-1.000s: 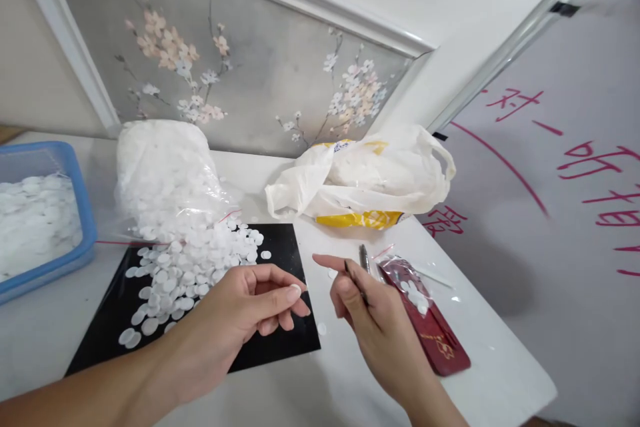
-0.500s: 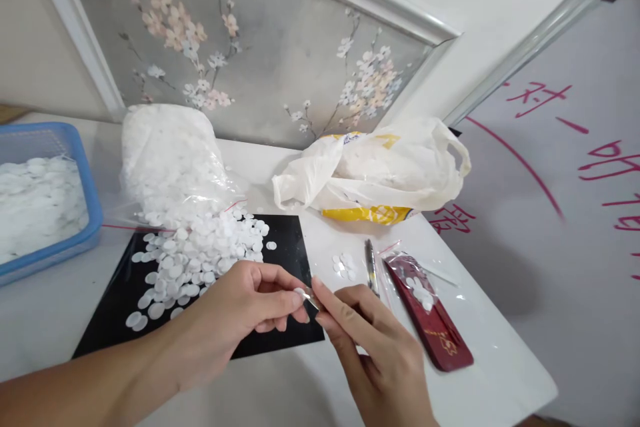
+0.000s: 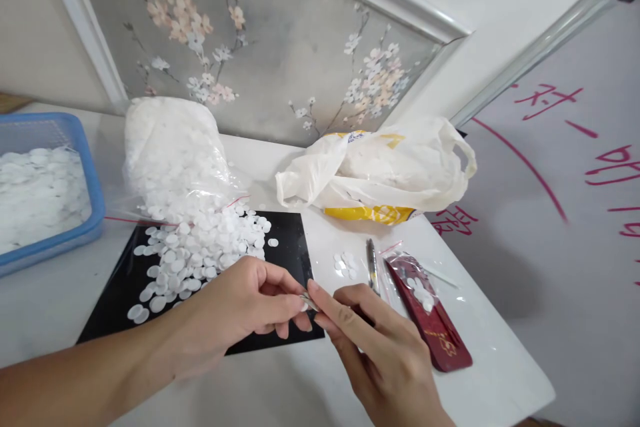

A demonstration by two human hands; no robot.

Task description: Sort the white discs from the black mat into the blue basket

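Note:
My left hand (image 3: 255,300) is closed in a pinch on a small white disc (image 3: 304,305), which shows at the thumb tip. Coming from the right, my right hand (image 3: 375,347) grips a thin, flat metal tool (image 3: 310,303) between thumb and fingers; its tip meets the disc. Most of the tool is covered by my fingers, so its exact kind does not show. Both hands are above the right front part of a black mat (image 3: 295,247). A heap of white discs (image 3: 200,247) covers much of that mat, spilling from a clear zip bag (image 3: 175,147) behind it.
At the left stands a blue basket (image 3: 93,180) of white discs. A white and yellow plastic bag (image 3: 380,173) lies at the back. On the right are loose discs (image 3: 345,265), a pen (image 3: 371,263), a small clear bag (image 3: 407,267) and a dark red case (image 3: 445,347). A whiteboard (image 3: 525,267) borders the table.
The metal tool has turned slightly in my fingers, and less of its shiny face shows. The hands stay close together in nearly the same place; the view has shifted a little.

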